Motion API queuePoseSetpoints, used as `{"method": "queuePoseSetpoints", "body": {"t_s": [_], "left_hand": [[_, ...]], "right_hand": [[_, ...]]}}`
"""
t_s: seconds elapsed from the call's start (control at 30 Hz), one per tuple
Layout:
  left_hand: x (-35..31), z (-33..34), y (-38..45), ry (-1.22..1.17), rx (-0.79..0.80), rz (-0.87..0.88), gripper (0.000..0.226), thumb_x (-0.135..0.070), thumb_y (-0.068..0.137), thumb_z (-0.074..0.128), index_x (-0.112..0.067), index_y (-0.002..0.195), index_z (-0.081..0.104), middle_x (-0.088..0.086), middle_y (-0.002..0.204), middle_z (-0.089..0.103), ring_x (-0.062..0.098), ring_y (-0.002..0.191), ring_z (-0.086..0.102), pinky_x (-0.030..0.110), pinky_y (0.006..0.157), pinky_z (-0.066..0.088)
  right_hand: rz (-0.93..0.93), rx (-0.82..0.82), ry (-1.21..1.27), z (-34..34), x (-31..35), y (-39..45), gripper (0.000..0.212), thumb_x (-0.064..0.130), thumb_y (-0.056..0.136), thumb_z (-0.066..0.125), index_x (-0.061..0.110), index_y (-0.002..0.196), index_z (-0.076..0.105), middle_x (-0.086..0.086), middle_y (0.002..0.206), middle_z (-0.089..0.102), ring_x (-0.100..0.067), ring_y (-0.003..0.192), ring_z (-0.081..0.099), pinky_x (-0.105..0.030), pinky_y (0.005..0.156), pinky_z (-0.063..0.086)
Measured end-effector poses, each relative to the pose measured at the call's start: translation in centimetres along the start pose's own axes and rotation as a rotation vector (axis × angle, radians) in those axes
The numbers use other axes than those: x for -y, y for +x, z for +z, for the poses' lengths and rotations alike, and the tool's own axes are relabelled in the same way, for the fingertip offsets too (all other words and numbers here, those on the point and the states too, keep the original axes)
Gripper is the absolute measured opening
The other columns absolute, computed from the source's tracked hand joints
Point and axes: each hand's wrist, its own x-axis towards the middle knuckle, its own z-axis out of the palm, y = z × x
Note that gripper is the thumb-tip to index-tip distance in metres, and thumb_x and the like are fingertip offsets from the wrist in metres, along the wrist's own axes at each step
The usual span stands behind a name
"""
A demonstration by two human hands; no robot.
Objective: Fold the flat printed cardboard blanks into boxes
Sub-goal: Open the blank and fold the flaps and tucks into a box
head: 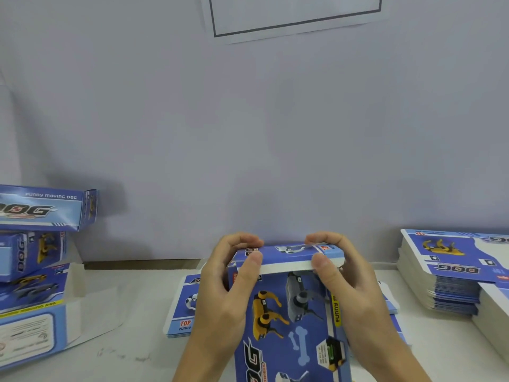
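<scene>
box (289, 312) long axis toward wall | left hand (228, 293), right hand (349, 293) fingers pinching far flap (289, 257)

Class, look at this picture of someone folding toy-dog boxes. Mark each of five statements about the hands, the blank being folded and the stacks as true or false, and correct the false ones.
1. Both hands grip the far flap of the blank. True: the left hand and the right hand pinch it at either end.
2. The stack of flat blanks lies on the left. False: it lies on the right.
3. Folded boxes are piled on the left. True.
4. The blank in hand shows only a white dog. False: a yellow dog and a grey one show on its main panel.
5. The right hand rests idle on the table. False: it holds the flap.
</scene>
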Motion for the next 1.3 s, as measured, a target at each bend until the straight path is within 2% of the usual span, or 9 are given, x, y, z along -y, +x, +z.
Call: {"method": "queuePoseSetpoints", "body": {"t_s": [0.23,0.4,0.53,0.6,0.73,0.9,1.1,1.2,1.3], "left_hand": [[-0.2,0.8,0.2,0.016,-0.046,-0.020,0.033,-0.058,0.079,0.062,-0.031,0.097,0.067,0.003,0.106,0.072,0.030,0.100,0.072,0.032,0.062,0.061],[-0.9,-0.4,0.0,0.143,0.341,-0.218,0.073,-0.059,0.066,0.082,-0.058,0.125,0.040,-0.016,0.131,0.061,0.014,0.118,0.065,0.024,0.088,0.056],[-2.0,-2.8,0.2,0.262,0.630,-0.450,0.072,-0.031,0.073,0.089,-0.067,0.118,0.045,-0.010,0.124,0.064,0.011,0.111,0.068,0.031,0.091,0.058],[-2.6,-3.4,0.3,0.265,0.573,-0.430,0.071,-0.039,0.066,0.089,-0.064,0.120,0.051,-0.012,0.124,0.066,0.012,0.114,0.067,0.035,0.094,0.057],[-4.2,-4.0,1.1,0.107,0.198,-0.182,0.068,-0.042,0.056,0.089,-0.051,0.118,0.063,-0.010,0.115,0.071,0.017,0.095,0.074,0.041,0.085,0.058],[-5.8,-8.3,2.9,-0.303,-0.291,0.019,0.161,-0.062,0.020,0.096,-0.025,0.158,0.021,-0.006,0.152,0.045,0.016,0.131,0.051,0.039,0.100,0.049],[-1.9,-4.3,2.0,0.611,0.106,-0.217,0.070,-0.050,0.076,0.078,-0.049,0.136,0.043,-0.022,0.152,0.039,-0.005,0.133,0.042,0.005,0.093,0.040],[1.5,-1.8,1.2,1.008,0.522,-0.426,0.084,-0.062,0.081,0.070,-0.053,0.150,0.023,-0.026,0.163,0.002,0.008,0.153,0.004,0.037,0.122,0.015],[2.5,-0.8,1.1,1.221,0.618,-0.453,0.071,-0.051,0.092,0.063,-0.047,0.153,0.025,-0.015,0.166,0.010,0.015,0.153,0.010,0.043,0.122,0.016]], "right_hand": [[-0.067,-0.081,-0.070,0.7,-0.5,0.0,0.034,0.057,0.075,0.058,0.036,0.102,0.062,-0.001,0.098,0.073,-0.019,0.091,0.076,-0.027,0.056,0.059],[-0.126,-0.519,0.137,-1.1,0.5,1.5,0.034,0.062,0.084,0.054,0.041,0.111,0.052,0.017,0.075,0.072,0.002,0.063,0.067,-0.018,0.058,0.055],[0.000,-0.472,0.744,-4.1,1.8,1.3,0.043,0.052,0.105,0.035,0.030,0.119,0.069,-0.011,0.119,0.073,-0.024,0.098,0.075,-0.051,0.078,0.060],[0.069,-0.310,0.881,-4.8,1.8,0.8,0.058,0.047,0.107,0.024,0.021,0.114,0.077,-0.020,0.118,0.072,-0.025,0.103,0.073,-0.055,0.079,0.059],[0.209,-0.712,0.690,-5.5,1.1,0.2,0.039,0.042,0.102,0.038,0.040,0.139,0.053,-0.014,0.130,0.063,-0.034,0.109,0.068,-0.045,0.085,0.051],[0.160,-0.651,0.507,-3.5,1.1,0.2,0.037,0.036,0.104,0.039,0.036,0.139,0.053,-0.013,0.123,0.066,-0.036,0.107,0.068,-0.046,0.089,0.048],[0.199,-0.569,0.325,-2.8,0.0,0.5,0.026,0.024,0.106,0.040,0.028,0.125,0.058,-0.009,0.109,0.069,-0.031,0.102,0.068,-0.041,0.083,0.049],[0.214,-0.534,0.292,-2.8,-0.2,0.7,0.024,0.020,0.103,0.044,0.024,0.120,0.060,-0.007,0.101,0.068,-0.028,0.094,0.068,-0.038,0.076,0.050],[0.204,-0.496,0.258,-2.8,-0.5,0.8,0.021,0.015,0.101,0.047,0.024,0.109,0.065,-0.006,0.093,0.069,-0.026,0.086,0.068,-0.038,0.077,0.049]]}}
